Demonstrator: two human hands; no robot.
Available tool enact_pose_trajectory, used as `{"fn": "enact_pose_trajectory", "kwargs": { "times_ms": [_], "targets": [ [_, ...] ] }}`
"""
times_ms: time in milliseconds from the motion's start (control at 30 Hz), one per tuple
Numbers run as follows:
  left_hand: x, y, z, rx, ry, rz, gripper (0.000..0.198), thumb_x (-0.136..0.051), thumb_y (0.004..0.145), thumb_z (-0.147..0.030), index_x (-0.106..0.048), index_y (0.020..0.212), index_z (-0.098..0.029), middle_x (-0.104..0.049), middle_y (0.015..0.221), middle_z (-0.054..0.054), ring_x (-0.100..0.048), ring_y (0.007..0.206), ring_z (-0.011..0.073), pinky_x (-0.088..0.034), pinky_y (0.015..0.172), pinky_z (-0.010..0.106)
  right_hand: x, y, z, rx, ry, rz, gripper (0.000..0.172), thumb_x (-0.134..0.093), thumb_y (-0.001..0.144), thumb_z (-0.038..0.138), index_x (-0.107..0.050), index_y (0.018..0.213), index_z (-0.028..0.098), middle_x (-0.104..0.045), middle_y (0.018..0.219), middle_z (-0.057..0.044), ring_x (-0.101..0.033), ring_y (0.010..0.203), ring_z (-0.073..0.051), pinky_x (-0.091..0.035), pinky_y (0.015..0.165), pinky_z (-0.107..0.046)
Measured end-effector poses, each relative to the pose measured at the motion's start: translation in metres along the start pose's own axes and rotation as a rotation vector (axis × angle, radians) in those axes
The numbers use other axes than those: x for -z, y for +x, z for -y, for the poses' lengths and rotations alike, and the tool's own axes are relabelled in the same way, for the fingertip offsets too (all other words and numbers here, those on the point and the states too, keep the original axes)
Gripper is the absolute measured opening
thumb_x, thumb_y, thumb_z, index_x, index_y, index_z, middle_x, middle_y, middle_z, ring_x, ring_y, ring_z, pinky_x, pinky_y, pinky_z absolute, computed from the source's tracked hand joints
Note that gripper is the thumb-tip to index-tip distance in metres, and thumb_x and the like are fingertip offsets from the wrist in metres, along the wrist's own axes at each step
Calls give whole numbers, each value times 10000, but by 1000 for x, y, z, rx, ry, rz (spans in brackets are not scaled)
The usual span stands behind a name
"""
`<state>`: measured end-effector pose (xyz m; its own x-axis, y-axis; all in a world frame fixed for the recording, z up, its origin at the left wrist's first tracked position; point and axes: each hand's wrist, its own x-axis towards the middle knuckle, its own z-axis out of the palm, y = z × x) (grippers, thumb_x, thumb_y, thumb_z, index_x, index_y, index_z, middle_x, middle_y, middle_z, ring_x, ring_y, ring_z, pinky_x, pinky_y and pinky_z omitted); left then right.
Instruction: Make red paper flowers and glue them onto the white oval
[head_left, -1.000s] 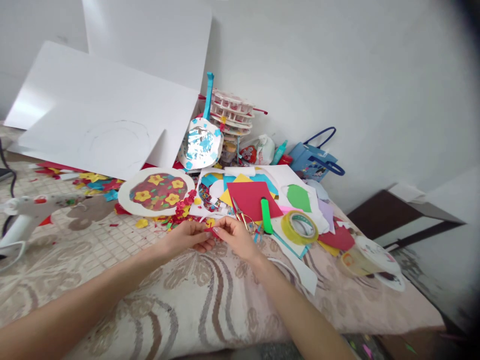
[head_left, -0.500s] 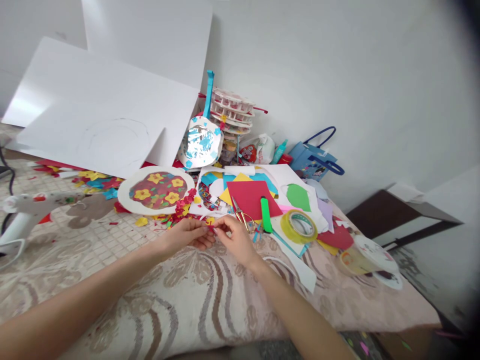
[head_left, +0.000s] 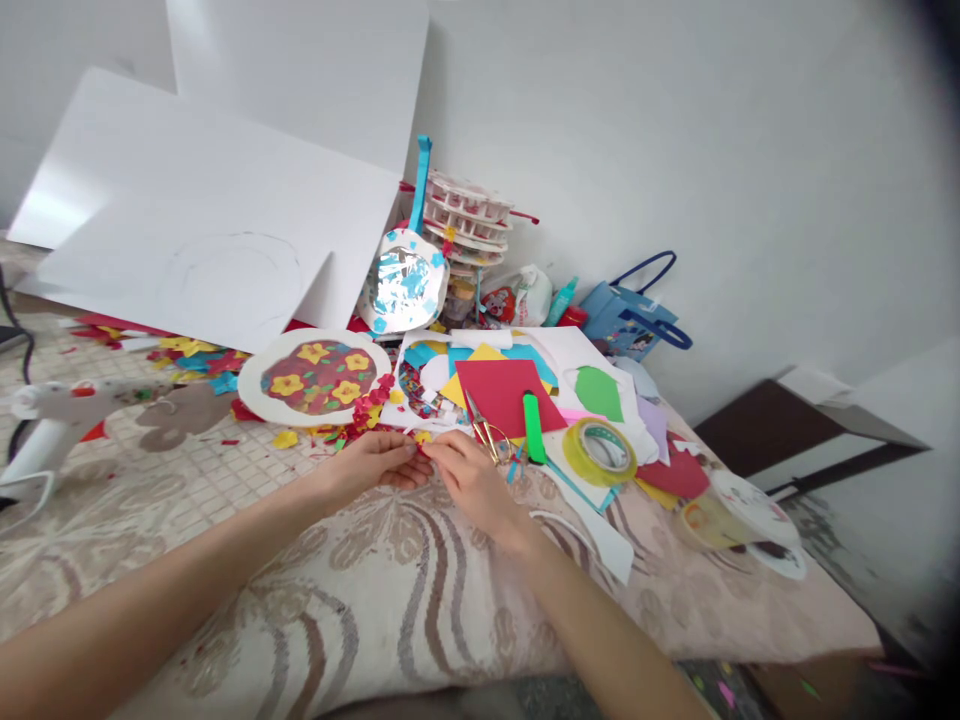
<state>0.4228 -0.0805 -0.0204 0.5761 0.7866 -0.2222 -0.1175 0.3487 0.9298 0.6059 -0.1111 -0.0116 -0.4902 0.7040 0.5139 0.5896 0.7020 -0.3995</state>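
My left hand [head_left: 386, 462] and my right hand [head_left: 466, 474] meet over the near middle of the cloth-covered table. Between their fingertips is a small red paper piece [head_left: 421, 449], mostly hidden by the fingers. Both hands are closed in a pinch on it. Just beyond them lie red paper flowers [head_left: 369, 408] in a heap with yellow bits. Gold-handled scissors [head_left: 489, 436] rest open to the right of my right hand. A white oval frame [head_left: 253, 385] with yellow flowers on a red middle lies behind my left hand.
On the right are a green box cutter [head_left: 533, 428], a yellow tape roll [head_left: 579, 450], red paper [head_left: 504, 392] and a plastic cup [head_left: 712, 520]. A white glue gun [head_left: 46, 435] stands at left. White boards [head_left: 150, 190] lean behind, near a stacked craft [head_left: 466, 222] and blue bag [head_left: 619, 318].
The fingers have shifted slightly around the red paper piece, which shows less now. My hands stay together in nearly the same place. The view has moved a little.
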Motion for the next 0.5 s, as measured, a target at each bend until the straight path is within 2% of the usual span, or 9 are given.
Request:
{"fn": "enact_pose_trajectory", "kwargs": {
  "times_ms": [300,367,433,500],
  "targets": [
    [0,1,2,-17,-37,-18,293,-685,693,-388,-626,793,-118,-703,762,93,-650,710,171,-498,717,285,-1,0,2,15,-13,9,294,-388,884,119,-589,1074,217,-569,1002,-83,-532,981,-186,-456,851,-333],
    [1,2,2,-24,-16,-15,285,-670,710,-387,-626,797,-119,-703,773,90,-650,716,168,-498,724,284,-2,0,1,-5,39,-24,285,-398,872,109,-591,1054,216,-574,994,-76,-535,978,-181,-452,852,-329],
    [1,2,1,-33,18,-14,276,-653,726,-384,-626,797,-119,-703,784,90,-650,717,166,-499,724,284,-5,1,-1,-89,144,-94,255,-424,852,109,-593,1016,206,-588,968,-68,-555,925,-172,-465,816,-319],
    [1,1,0,-36,38,-20,271,-647,731,-382,-627,802,-121,-705,787,88,-650,717,166,-499,728,287,-9,2,-4,-234,302,-147,189,-466,831,135,-589,961,195,-605,910,-55,-576,830,-160,-483,736,-297]
  ]
}}
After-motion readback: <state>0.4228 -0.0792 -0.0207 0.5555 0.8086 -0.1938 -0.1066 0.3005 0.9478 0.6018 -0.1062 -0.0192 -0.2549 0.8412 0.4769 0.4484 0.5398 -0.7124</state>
